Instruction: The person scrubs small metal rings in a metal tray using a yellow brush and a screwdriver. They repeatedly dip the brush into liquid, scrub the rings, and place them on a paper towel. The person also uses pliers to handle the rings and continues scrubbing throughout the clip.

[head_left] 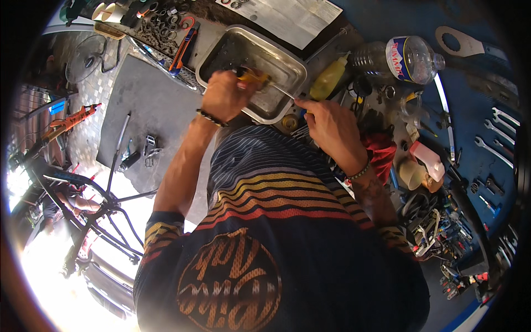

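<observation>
My left hand [224, 94] is closed around the yellow handle of a screwdriver [255, 78], whose thin metal shaft reaches right across a shiny metal tray [218, 53]. My right hand [326, 123] meets the shaft's tip at the tray's near right edge, with thumb and forefinger pinched on it. Whether a small part sits between those fingers is too small to tell. Both wrists wear bracelets. My striped shirt fills the lower middle of the view.
On the workbench lie a clear plastic bottle [401, 59], a yellow squeeze bottle [330, 78], a red rag [381, 154], wrenches [498, 133] on a blue surface, a paper sheet [287, 19] and a bicycle chain [157, 36]. A grey mat [146, 105] and a bicycle frame [83, 205] are at left.
</observation>
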Action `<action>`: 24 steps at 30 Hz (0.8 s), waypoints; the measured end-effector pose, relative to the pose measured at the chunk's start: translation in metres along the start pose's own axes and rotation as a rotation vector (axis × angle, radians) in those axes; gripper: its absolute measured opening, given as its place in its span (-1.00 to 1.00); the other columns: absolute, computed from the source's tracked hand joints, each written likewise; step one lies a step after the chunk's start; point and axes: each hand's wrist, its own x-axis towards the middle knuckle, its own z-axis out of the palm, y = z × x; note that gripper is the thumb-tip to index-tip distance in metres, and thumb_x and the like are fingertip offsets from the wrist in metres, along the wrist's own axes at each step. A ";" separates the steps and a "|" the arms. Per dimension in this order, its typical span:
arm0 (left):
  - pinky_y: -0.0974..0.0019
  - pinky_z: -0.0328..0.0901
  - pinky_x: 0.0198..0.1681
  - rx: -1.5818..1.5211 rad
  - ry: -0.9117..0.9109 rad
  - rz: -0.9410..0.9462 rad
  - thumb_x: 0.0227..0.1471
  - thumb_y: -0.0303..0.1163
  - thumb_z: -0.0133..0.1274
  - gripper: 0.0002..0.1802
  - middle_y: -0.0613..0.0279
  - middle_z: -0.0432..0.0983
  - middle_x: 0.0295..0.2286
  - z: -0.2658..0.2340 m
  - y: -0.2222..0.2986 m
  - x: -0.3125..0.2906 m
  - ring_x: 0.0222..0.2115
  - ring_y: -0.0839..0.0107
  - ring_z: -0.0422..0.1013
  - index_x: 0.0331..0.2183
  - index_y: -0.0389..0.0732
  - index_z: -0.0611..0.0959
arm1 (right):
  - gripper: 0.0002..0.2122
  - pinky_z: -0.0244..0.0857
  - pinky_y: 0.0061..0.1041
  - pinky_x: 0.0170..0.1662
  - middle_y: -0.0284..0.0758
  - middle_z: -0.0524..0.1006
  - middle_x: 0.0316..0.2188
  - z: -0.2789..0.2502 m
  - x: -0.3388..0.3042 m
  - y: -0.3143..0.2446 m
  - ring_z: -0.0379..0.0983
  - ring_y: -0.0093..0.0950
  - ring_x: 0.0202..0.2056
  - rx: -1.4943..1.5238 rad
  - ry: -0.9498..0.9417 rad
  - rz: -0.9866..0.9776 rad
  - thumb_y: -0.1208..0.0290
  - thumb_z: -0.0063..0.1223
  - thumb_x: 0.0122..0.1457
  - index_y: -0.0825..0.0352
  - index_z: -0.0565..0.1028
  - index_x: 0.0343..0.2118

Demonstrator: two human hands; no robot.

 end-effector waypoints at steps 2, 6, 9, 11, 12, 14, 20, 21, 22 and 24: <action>-0.03 0.57 -0.23 0.021 0.037 -0.015 0.17 -0.23 0.36 -0.77 -0.11 0.74 -0.39 0.001 0.015 0.012 -0.37 -0.08 0.70 -0.19 -0.13 0.86 | -0.66 0.55 -0.11 -0.18 -0.15 0.68 -0.36 0.001 -0.004 -0.002 0.67 -0.09 -0.31 -0.032 0.003 0.004 0.44 0.27 0.28 0.11 0.73 0.12; -0.09 0.57 -0.21 0.104 0.004 -0.035 0.12 -0.14 0.37 -0.68 -0.18 0.72 -0.42 0.010 0.016 0.023 -0.35 -0.14 0.69 -0.33 -0.23 0.85 | -0.63 0.56 -0.12 -0.19 -0.10 0.68 -0.36 0.009 -0.007 -0.001 0.68 -0.07 -0.33 -0.033 0.030 0.003 0.43 0.32 0.22 0.14 0.72 0.11; -0.07 0.58 -0.19 0.118 0.028 -0.082 0.10 -0.11 0.38 -0.64 -0.15 0.73 -0.45 0.006 0.001 0.028 -0.36 -0.12 0.70 -0.36 -0.26 0.83 | -0.61 0.56 -0.13 -0.20 -0.11 0.67 -0.35 0.005 -0.008 -0.004 0.68 -0.09 -0.34 -0.040 0.018 0.025 0.43 0.35 0.19 0.14 0.72 0.11; -0.05 0.59 -0.19 0.068 0.008 -0.136 0.10 -0.09 0.38 -0.63 -0.13 0.73 -0.47 0.001 0.006 0.029 -0.37 -0.11 0.70 -0.36 -0.26 0.84 | -0.60 0.56 -0.14 -0.20 -0.12 0.67 -0.35 0.004 -0.004 -0.001 0.67 -0.10 -0.35 -0.073 0.041 0.035 0.42 0.37 0.18 0.14 0.72 0.11; -0.04 0.59 -0.19 0.022 -0.028 -0.168 0.10 -0.09 0.38 -0.63 -0.12 0.73 -0.47 -0.001 0.012 0.021 -0.38 -0.11 0.70 -0.35 -0.25 0.84 | -0.63 0.55 -0.12 -0.22 -0.13 0.66 -0.37 0.007 -0.001 0.001 0.67 -0.09 -0.35 -0.059 0.075 0.018 0.43 0.33 0.21 0.12 0.73 0.11; -0.01 0.59 -0.21 0.021 -0.051 -0.183 0.12 -0.10 0.38 -0.65 -0.12 0.74 -0.45 -0.002 0.010 0.019 -0.36 -0.11 0.71 -0.26 -0.21 0.87 | -0.67 0.55 -0.10 -0.25 -0.14 0.64 -0.40 0.012 0.004 0.007 0.67 -0.08 -0.36 -0.033 0.142 -0.015 0.44 0.26 0.29 0.08 0.74 0.11; -0.06 0.57 -0.21 0.065 0.015 -0.069 0.18 -0.13 0.33 -0.76 -0.06 0.75 -0.39 -0.004 0.019 0.023 -0.32 -0.17 0.68 -0.19 0.00 0.89 | -0.66 0.55 -0.11 -0.25 -0.13 0.64 -0.41 0.009 -0.003 0.001 0.67 -0.08 -0.37 -0.047 0.046 -0.012 0.44 0.26 0.29 0.06 0.74 0.12; -0.06 0.57 -0.21 0.099 0.005 -0.091 0.18 -0.13 0.33 -0.77 -0.05 0.75 -0.38 -0.006 0.021 0.026 -0.32 -0.18 0.67 -0.18 0.02 0.88 | -0.66 0.55 -0.11 -0.25 -0.14 0.64 -0.41 0.010 -0.004 0.001 0.67 -0.08 -0.37 -0.049 0.050 -0.017 0.44 0.26 0.29 0.06 0.74 0.11; -0.07 0.57 -0.19 0.108 0.036 -0.049 0.15 -0.15 0.34 -0.75 -0.06 0.76 -0.36 -0.008 0.023 0.031 -0.30 -0.17 0.68 -0.18 -0.03 0.87 | -0.66 0.55 -0.11 -0.24 -0.15 0.64 -0.40 0.011 -0.005 0.002 0.67 -0.08 -0.37 -0.054 0.056 -0.022 0.44 0.26 0.28 0.06 0.74 0.11; -0.07 0.58 -0.19 0.113 0.018 -0.029 0.12 -0.15 0.36 -0.73 -0.08 0.75 -0.39 0.002 0.013 0.028 -0.32 -0.17 0.68 -0.22 -0.10 0.86 | -0.66 0.55 -0.10 -0.24 -0.16 0.64 -0.40 0.009 -0.006 0.003 0.66 -0.09 -0.36 -0.055 0.060 -0.017 0.43 0.26 0.28 0.06 0.74 0.11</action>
